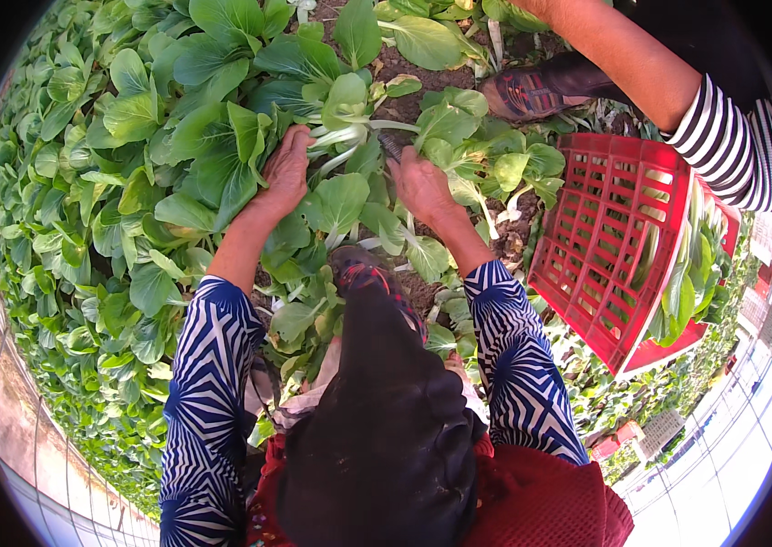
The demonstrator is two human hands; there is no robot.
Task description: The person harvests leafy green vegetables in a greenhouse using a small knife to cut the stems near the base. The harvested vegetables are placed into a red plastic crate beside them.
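Observation:
My left hand (286,167) is closed around the leafy side of a green leafy vegetable plant (218,154), pressing its leaves together near the pale stalks. Just to its right, my right hand (422,183) grips a dark, ridged tool handle (391,147); any blade is hidden among the leaves. White stalks (339,137) of a bok choy-like plant lie between both hands. Loose and yellowing leaves (509,171) spread to the right of my right hand.
A red plastic crate (608,253) holding cut greens (690,267) stands tilted at the right. Beyond it, another person's bare forearm (625,61) and shoe (529,92) show at the upper right. Dense leafy plants fill the left, with wire fencing (37,437) along the rim.

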